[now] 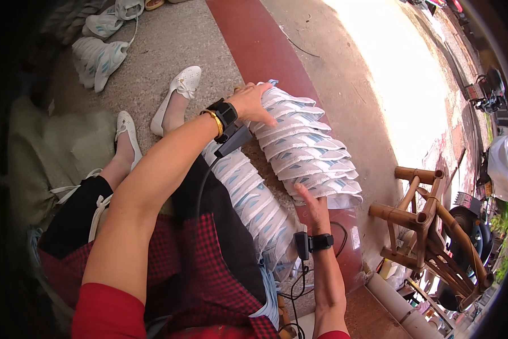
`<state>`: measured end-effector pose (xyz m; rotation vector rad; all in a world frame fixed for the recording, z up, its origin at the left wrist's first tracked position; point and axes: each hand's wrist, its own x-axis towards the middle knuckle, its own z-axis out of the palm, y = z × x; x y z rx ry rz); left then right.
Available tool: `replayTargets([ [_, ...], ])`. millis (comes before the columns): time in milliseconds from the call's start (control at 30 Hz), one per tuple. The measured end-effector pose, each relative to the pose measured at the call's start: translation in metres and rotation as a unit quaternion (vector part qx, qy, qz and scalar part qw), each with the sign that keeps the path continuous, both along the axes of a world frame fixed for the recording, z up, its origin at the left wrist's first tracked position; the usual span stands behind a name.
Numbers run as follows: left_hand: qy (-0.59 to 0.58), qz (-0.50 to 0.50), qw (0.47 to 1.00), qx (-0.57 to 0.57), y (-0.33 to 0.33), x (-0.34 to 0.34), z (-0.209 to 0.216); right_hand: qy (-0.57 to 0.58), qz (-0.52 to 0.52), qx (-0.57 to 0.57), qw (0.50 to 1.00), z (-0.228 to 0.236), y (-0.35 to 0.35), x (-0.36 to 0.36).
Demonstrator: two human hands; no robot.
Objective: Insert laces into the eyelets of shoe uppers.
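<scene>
A long nested stack of white and light-blue shoe uppers lies across the red floor strip in front of me. My left hand clasps its far end, thumb and fingers apart around the side. At the near end, my right hand grips the stack with the thumb up on its side; its other fingers are mostly hidden underneath. A second row of similar shoe uppers lies alongside, next to my leg, partly covered by my left wrist and its device.
A bamboo stool stands at the right. More bundled shoe uppers lie on the floor at the far left, near a grey-green sack. Black cables hang by my right forearm. A red strip crosses the floor.
</scene>
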<state>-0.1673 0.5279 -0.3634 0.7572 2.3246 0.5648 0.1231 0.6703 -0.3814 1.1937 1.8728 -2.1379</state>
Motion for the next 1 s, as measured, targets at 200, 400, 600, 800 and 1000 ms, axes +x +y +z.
replayTargets([
  [200, -0.199, -0.003, 0.980, 0.024, -0.013, 0.022, 0.047, 0.038, -0.036, -0.083, 0.995, 0.046, 0.015, 0.047],
  [400, -0.002, -0.058, 0.995, 0.075, -0.034, 0.015, -0.014, -0.125, 0.030, -0.073, 0.989, 0.003, 0.013, 0.024],
  [600, -0.066, -0.031, 0.990, 0.119, -0.048, 0.025, -0.013, -0.085, 0.070, -0.044, 0.993, 0.007, 0.016, 0.033],
  [800, -0.057, -0.032, 0.997, 0.049, -0.050, 0.030, -0.009, -0.059, 0.087, -0.059, 0.993, -0.015, 0.016, 0.033],
  [1000, 0.067, 0.099, 0.987, -0.108, -0.096, 0.032, -0.020, -0.027, 0.122, 0.010, 0.992, -0.035, 0.019, 0.035],
])
